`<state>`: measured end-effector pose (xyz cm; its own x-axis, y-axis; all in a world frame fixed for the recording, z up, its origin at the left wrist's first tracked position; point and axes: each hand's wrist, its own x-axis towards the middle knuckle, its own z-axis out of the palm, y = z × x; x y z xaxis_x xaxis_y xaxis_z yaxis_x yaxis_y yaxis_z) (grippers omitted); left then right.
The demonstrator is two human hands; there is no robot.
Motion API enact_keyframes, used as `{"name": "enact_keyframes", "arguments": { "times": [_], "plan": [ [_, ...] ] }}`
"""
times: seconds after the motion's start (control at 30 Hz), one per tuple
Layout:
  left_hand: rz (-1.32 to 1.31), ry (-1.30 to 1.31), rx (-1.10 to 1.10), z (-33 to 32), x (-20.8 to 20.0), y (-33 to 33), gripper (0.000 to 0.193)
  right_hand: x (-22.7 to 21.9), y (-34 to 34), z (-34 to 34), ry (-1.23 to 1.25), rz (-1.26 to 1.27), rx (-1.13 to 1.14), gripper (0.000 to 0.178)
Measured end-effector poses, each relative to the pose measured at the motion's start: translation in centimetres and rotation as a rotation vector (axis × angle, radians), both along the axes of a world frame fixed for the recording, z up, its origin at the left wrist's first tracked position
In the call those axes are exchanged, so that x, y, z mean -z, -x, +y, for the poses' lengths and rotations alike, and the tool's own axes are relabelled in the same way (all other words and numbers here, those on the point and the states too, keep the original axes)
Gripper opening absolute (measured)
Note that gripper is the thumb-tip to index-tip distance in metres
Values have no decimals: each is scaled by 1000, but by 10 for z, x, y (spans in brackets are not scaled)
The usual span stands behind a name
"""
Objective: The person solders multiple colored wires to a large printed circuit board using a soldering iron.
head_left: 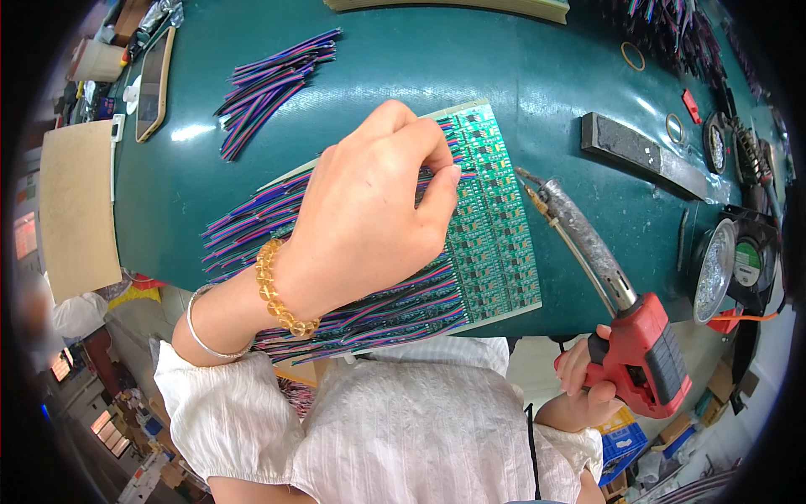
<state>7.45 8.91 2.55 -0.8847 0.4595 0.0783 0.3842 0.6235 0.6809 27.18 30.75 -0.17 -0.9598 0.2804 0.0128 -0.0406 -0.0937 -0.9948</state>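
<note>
My left hand (365, 206) is over a panel of small green circuit boards (495, 227), its thumb and fingers pinched together on a multicoloured wire strand whose end shows by the thumb tip. Many similar wire strands (395, 309) in black, blue, red and purple lie in rows across the panel's left side, partly hidden under my hand and forearm. My right hand (588, 382) is closed round the handle of a red and black soldering gun (653, 357). Its metal tip points up and left, just off the panel's right edge, with a thin guide tube alongside.
A loose pile of wire strands (281, 80) lies on the green table mat (378, 63) at the back left. To the right are a dark rectangular block (625, 143), a round metal dish (714, 270) and a small fan (747, 260). A phone (154, 88) lies far left.
</note>
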Motion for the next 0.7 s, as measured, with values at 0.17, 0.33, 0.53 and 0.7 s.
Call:
{"name": "enact_keyframes", "arguments": {
  "times": [0.17, 0.33, 0.53, 0.7],
  "plan": [
    [7, 34, -37, 4, 5, 0, 12, -3, 6, -4, -66, -20, 93, 80],
    [29, 28, -68, 10, 7, -4, 13, -5, 11, -3, -39, -65, 19, 83],
    [60, 38, -85, 12, 9, -5, 13, 10, -6, 19, -51, -114, -195, 84],
    [16, 17, -77, 11, 9, -4, 13, 3, -4, 27, -85, -111, -212, 85]
  ]
}}
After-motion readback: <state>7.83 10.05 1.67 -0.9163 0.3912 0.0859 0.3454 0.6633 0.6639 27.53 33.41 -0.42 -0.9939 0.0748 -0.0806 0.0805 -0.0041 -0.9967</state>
